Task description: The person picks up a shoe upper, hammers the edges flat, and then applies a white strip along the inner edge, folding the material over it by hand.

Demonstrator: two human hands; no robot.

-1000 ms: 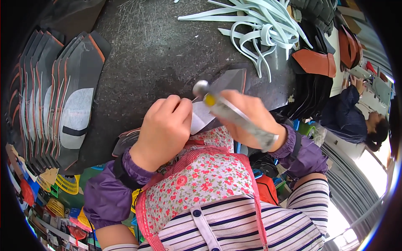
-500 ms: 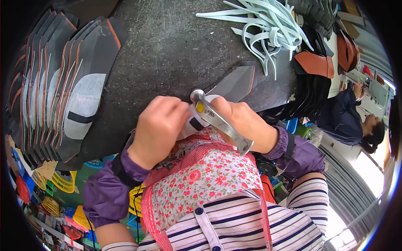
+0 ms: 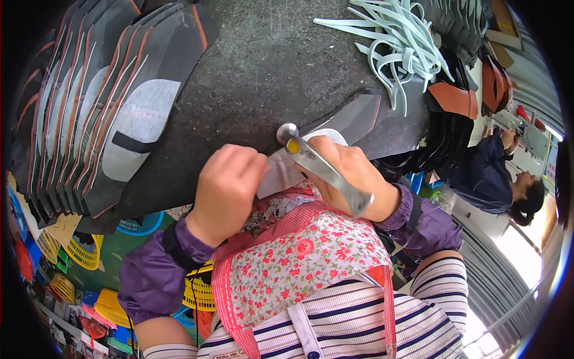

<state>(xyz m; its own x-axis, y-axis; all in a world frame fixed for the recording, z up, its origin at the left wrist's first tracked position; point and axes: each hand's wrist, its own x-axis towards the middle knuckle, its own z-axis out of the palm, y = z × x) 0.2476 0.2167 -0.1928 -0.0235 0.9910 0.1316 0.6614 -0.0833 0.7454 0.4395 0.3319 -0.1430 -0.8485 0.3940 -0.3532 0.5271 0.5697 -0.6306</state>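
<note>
A dark grey leather-like panel (image 3: 354, 117) with a white backing patch lies at the table's near edge, its pointed far end toward the right. My left hand (image 3: 230, 190) is closed at the panel's left end, fingertips pinched on its edge. My right hand (image 3: 354, 169) is closed around a hammer and rests over the panel's middle. The hammer's steel head (image 3: 335, 178) lies across the back of that hand, its round face toward the panel and a yellow spot on its top. Its handle and my right fingertips are mostly hidden.
A fanned stack of similar dark panels (image 3: 134, 119) stands at the left. Pale mint straps (image 3: 397, 45) are heaped at the far right, near black and brown pieces (image 3: 452, 99). Yellow baskets (image 3: 84, 251) sit below the table. A co-worker (image 3: 487, 173) sits at the right.
The view has shifted, so the table things appear farther right. My left hand has moved slightly away from the hammer head. The black strip seen on the panel between my hands is no longer visible.
</note>
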